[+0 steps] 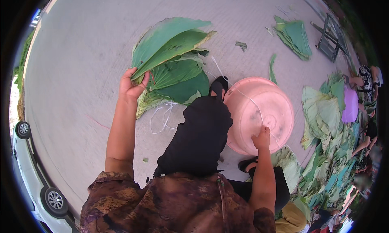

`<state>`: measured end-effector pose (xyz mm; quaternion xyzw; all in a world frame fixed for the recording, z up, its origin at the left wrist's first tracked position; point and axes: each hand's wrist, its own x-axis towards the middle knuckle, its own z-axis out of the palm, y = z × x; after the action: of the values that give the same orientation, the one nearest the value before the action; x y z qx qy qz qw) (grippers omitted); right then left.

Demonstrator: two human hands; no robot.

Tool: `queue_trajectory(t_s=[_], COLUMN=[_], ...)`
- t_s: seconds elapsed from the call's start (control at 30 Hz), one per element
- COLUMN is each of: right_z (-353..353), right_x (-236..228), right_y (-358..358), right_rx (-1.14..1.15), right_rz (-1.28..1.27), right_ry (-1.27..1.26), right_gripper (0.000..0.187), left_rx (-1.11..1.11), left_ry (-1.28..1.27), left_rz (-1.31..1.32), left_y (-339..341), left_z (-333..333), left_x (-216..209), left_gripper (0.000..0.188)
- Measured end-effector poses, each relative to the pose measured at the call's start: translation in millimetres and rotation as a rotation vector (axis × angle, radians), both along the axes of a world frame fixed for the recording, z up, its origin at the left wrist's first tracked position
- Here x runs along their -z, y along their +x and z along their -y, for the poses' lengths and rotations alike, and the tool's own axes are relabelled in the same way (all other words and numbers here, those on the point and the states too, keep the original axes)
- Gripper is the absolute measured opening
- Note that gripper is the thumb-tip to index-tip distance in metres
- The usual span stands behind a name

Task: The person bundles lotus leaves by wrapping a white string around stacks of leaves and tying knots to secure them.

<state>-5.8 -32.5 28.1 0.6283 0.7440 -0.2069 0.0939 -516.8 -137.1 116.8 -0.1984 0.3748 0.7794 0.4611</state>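
Note:
My left hand point(132, 85) is closed around the narrow end of some large folded green leaves point(170, 46), lotus leaves by their look. They fan out away from me, above a stack of similar leaves point(184, 80) on the ground. White string point(164, 115) lies loosely beside that stack. Over an upturned pink plastic basin point(279, 107), my right hand point(261, 138) pinches a thin white string point(248, 96). This string runs across the basin's bottom and on past my shoe toward the leaves; its far part is hard to follow.
A big heap of leaves point(324, 172) spreads along the right, near other people and a purple container point(350, 105). Farther off lie a folded leaf bundle point(293, 36) and a dark folding stool point(330, 38). A white car point(36, 188) stands at the left on the concrete ground point(89, 51).

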Motion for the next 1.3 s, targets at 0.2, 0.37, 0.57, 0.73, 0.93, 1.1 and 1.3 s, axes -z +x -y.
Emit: queue_trajectory(t_s=[0.2,0.37,0.57,0.73,0.93,1.1,1.3], right_z=[2.9,5.0,7.1,4.3,9.8,39.3,65.8], right_x=[-2.2,-1.5,-4.7,-21.0,-73.4,-207.8,-285.0], right_y=[-4.2,7.7,8.6,15.2,21.3,-42.6,-63.1], right_rx=[0.013,0.033,0.054,0.082,0.269,0.231,0.154], right_rz=[0.005,-0.001,-0.072,-0.096,-0.49,-1.579,-2.003], right_ry=[-0.003,0.013,0.114,0.303,0.465,0.085,-0.026], right_gripper=[0.06,0.06,0.054,0.039,0.038,0.051,0.047], left_rx=[-0.102,0.0,0.105,0.193,0.376,0.431,0.183], left_ry=[0.243,0.453,0.373,0.293,0.285,0.17,0.519], left_rz=[0.029,-0.167,-0.259,-0.344,-0.65,-1.773,-2.371], left_y=[6.8,12.3,30.4,69.4,176.7,255.8,332.3], left_z=[17.3,14.9,3.4,-19.4,-56.5,-55.8,-39.3], left_x=[-31.4,-59.8,-86.3,-109.9,-157.3,-169.6,-169.2], left_gripper=[0.028,0.031,0.028,0.014,0.021,0.028,0.039])
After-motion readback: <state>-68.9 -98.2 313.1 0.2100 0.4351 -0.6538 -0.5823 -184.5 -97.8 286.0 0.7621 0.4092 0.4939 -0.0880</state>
